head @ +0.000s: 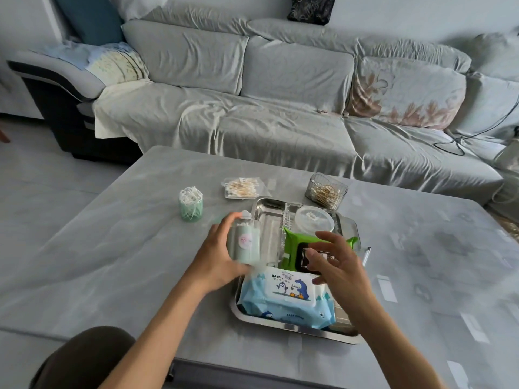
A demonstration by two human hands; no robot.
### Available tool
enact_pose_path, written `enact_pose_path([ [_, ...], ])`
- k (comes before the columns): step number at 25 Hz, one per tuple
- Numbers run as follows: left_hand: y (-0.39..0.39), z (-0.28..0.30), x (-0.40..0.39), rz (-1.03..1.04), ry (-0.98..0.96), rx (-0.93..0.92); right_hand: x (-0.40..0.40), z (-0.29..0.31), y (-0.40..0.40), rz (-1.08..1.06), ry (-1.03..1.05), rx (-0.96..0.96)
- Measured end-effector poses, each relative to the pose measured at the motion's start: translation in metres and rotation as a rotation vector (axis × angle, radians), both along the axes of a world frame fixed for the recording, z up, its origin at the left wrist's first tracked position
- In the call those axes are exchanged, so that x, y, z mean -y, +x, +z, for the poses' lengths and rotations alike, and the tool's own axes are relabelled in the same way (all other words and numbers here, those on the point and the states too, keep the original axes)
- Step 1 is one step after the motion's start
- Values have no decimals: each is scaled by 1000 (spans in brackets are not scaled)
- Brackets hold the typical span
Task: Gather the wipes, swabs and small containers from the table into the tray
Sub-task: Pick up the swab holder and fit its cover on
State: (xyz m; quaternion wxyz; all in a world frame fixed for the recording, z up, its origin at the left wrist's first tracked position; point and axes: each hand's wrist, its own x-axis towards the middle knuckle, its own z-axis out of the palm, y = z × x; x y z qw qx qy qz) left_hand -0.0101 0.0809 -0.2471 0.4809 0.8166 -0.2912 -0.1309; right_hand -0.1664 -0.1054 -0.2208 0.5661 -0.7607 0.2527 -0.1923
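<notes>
Fingers of the left hand (217,255) wrap the pale green swab canister (243,242) mid-body at the tray's (295,328) left rim, a light, rigid, likely slick cylinder best held there, while the right hand (337,265) hovers slack over the tray.

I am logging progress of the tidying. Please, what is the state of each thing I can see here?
Left hand: holds the green swab jar above the tray's left edge.
Right hand: open, fingers spread over the green wipes pack.
Blue wipes pack: in the tray.
Round clear container: in the tray, lid on.
Green swab cup: on the table.
Swab bag: on the table.
Clear swab box: on the table.
</notes>
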Motion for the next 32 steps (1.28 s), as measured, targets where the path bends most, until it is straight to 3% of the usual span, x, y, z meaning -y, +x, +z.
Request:
enact_pose_path([
  [3, 27, -5, 26, -80, 156, -16, 15, -5, -7, -49, 22, -11],
  [9, 43, -12, 72, -227, 563, 209, 26, -9, -6, -31, -44, -33],
  [12, 50, -9, 71, -301, 675, 137, 31, -11, -4, -34, -70, -57],
  [15, 55, -9, 62, -279, 669, -5, 33, -14, 0, -41, -82, -71],
  [25, 45, -11, 52, -271, 623, -48, 3, -15, 19, 108, -326, -203],
  [32, 36, -3, 57, -182, 292, -34, 24, 2, 26, 111, -361, -189],
])
